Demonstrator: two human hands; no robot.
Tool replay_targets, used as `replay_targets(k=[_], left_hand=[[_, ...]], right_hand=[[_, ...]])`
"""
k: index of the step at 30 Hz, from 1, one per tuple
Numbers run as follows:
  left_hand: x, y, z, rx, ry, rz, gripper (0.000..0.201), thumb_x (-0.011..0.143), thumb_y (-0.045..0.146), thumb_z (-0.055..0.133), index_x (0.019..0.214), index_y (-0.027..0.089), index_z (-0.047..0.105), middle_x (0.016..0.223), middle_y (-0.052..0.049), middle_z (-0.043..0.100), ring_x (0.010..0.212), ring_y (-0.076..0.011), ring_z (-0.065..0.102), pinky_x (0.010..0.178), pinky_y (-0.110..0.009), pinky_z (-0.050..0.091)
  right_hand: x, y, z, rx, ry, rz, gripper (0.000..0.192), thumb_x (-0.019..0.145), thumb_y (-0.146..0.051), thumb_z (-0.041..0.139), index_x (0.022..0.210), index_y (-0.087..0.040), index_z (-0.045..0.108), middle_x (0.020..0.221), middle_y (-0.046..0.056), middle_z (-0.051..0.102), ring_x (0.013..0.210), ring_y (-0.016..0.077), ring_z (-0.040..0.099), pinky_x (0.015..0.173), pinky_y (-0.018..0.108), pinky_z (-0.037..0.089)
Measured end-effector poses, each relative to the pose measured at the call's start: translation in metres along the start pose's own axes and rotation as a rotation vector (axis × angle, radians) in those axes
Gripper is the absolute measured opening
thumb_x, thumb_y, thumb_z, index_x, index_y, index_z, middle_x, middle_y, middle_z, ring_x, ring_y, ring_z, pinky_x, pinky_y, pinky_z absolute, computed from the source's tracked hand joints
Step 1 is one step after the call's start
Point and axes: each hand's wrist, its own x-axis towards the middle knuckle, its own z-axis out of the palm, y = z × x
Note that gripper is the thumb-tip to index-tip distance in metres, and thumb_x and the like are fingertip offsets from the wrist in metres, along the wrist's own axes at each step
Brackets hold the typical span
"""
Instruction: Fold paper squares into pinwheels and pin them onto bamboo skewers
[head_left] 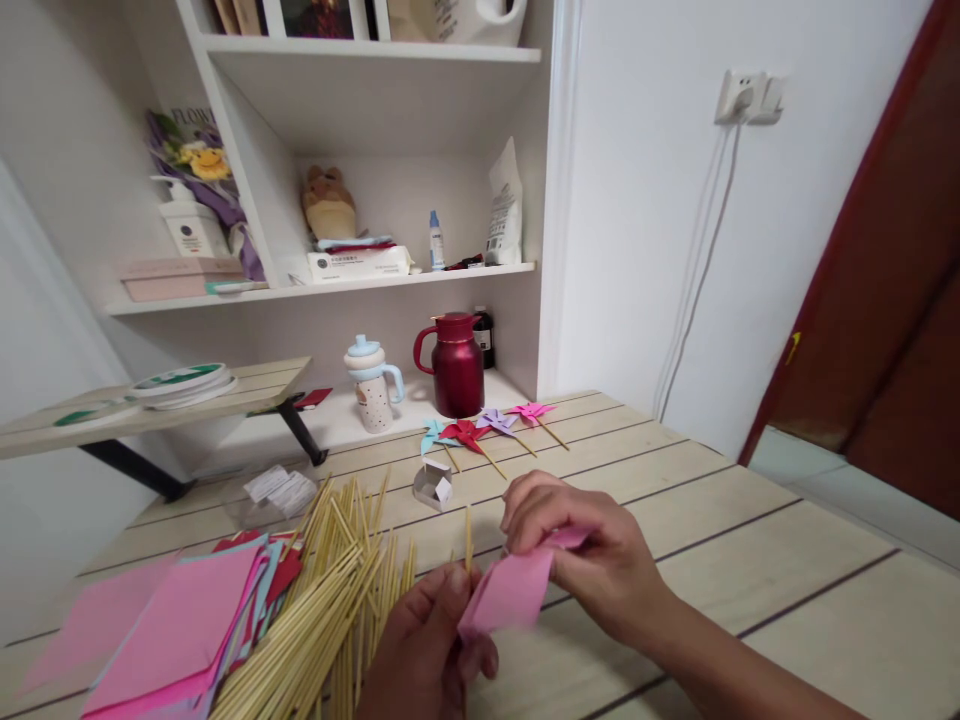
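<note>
My left hand [424,645] and my right hand [581,555] both grip a pink paper square [510,592] above the wooden table [750,560]. A thin wooden stick [469,538] pokes up from my left fingers, just behind the paper. My right fingers pinch the paper's upper right corner, which looks folded over. Left of my hands lies a heap of wooden sticks [330,590], and beside it a stack of pink and red paper squares [180,625].
Several finished paper pinwheels [487,428] lie at the table's far edge, with a small metal box [433,485] in front. Behind stand a red jug [456,365] and a child's cup [371,385] on a low shelf. A side table [150,400] is at left.
</note>
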Motion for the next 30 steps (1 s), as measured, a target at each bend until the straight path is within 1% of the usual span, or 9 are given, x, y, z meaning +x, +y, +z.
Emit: replay_targets(k=[3, 5, 9, 12, 14, 17, 20, 26, 30], left_hand=[[0.001, 0.0, -0.005, -0.042, 0.035, 0.008, 0.041, 0.057, 0.048, 0.088, 0.054, 0.017, 0.062, 0.048, 0.006, 0.047, 0.043, -0.0049, 0.035, 0.05, -0.022, 0.04], [0.002, 0.001, -0.007, -0.072, 0.06, 0.022, 0.042, 0.055, 0.046, 0.09, 0.054, 0.017, 0.059, 0.051, 0.006, 0.049, 0.043, -0.0044, 0.034, 0.049, -0.022, 0.04], [0.005, 0.003, -0.011, -0.063, 0.134, 0.059, 0.038, 0.055, 0.043, 0.091, 0.062, 0.016, 0.064, 0.054, 0.007, 0.051, 0.044, -0.004, 0.034, 0.05, -0.022, 0.041], [0.006, 0.001, -0.014, -0.042, 0.217, 0.079, 0.041, 0.052, 0.044, 0.092, 0.063, 0.017, 0.064, 0.054, 0.007, 0.052, 0.045, -0.0045, 0.037, 0.049, -0.021, 0.041], [0.006, 0.0, -0.014, -0.054, 0.239, 0.074, 0.043, 0.048, 0.045, 0.093, 0.065, 0.016, 0.065, 0.054, 0.007, 0.052, 0.045, -0.0043, 0.037, 0.048, -0.02, 0.04], [0.004, 0.001, -0.012, -0.083, 0.178, 0.043, 0.04, 0.051, 0.044, 0.091, 0.066, 0.015, 0.067, 0.055, 0.007, 0.052, 0.043, -0.0024, 0.033, 0.047, -0.019, 0.038], [0.002, 0.002, -0.007, -0.071, 0.115, 0.055, 0.037, 0.058, 0.043, 0.088, 0.059, 0.015, 0.064, 0.052, 0.008, 0.049, 0.041, -0.0018, 0.028, 0.045, -0.019, 0.035], [0.002, 0.0, -0.009, -0.069, 0.085, 0.038, 0.03, 0.063, 0.039, 0.086, 0.067, 0.014, 0.071, 0.046, 0.01, 0.038, 0.043, -0.0029, 0.028, 0.046, -0.018, 0.033], [0.002, -0.002, -0.012, -0.041, 0.065, 0.038, 0.032, 0.065, 0.044, 0.085, 0.071, 0.014, 0.073, 0.043, 0.009, 0.039, 0.042, -0.0028, 0.029, 0.045, -0.018, 0.03]], right_hand=[[0.002, 0.005, -0.002, 0.108, 0.113, 0.352, 0.011, 0.074, -0.008, 0.069, 0.074, -0.019, 0.07, 0.073, 0.0, 0.065, 0.064, 0.0136, 0.057, 0.056, 0.026, 0.043], [0.005, 0.01, -0.003, 0.181, 0.14, 0.518, 0.007, 0.072, -0.015, 0.074, 0.073, -0.017, 0.068, 0.065, -0.002, 0.061, 0.056, 0.0104, 0.051, 0.05, 0.023, 0.037], [0.008, 0.017, -0.003, 0.273, 0.155, 0.616, 0.02, 0.068, -0.027, 0.081, 0.071, -0.016, 0.064, 0.058, -0.005, 0.056, 0.052, 0.0087, 0.045, 0.049, 0.021, 0.034], [0.006, 0.017, -0.004, 0.186, 0.133, 0.582, 0.014, 0.071, -0.024, 0.077, 0.072, -0.017, 0.064, 0.062, -0.004, 0.058, 0.054, 0.0091, 0.047, 0.051, 0.022, 0.036], [0.003, 0.015, -0.005, 0.075, 0.098, 0.497, 0.004, 0.074, -0.017, 0.07, 0.074, -0.017, 0.066, 0.07, -0.002, 0.061, 0.06, 0.011, 0.051, 0.054, 0.023, 0.039], [0.0, 0.01, -0.005, -0.035, 0.032, 0.325, 0.017, 0.07, -0.005, 0.06, 0.074, -0.019, 0.069, 0.078, 0.001, 0.063, 0.072, 0.0154, 0.058, 0.062, 0.026, 0.044], [-0.001, 0.004, -0.004, -0.059, -0.025, 0.223, 0.027, 0.068, 0.001, 0.056, 0.076, -0.021, 0.071, 0.077, 0.001, 0.063, 0.076, 0.0173, 0.059, 0.064, 0.028, 0.045], [0.001, -0.004, 0.0, -0.069, -0.07, 0.087, 0.027, 0.072, 0.003, 0.06, 0.077, -0.021, 0.072, 0.073, 0.002, 0.066, 0.075, 0.018, 0.06, 0.063, 0.028, 0.047], [0.0, -0.005, 0.0, -0.07, -0.079, 0.046, 0.027, 0.072, 0.004, 0.062, 0.078, -0.02, 0.072, 0.073, 0.002, 0.066, 0.074, 0.0174, 0.06, 0.062, 0.027, 0.047]])
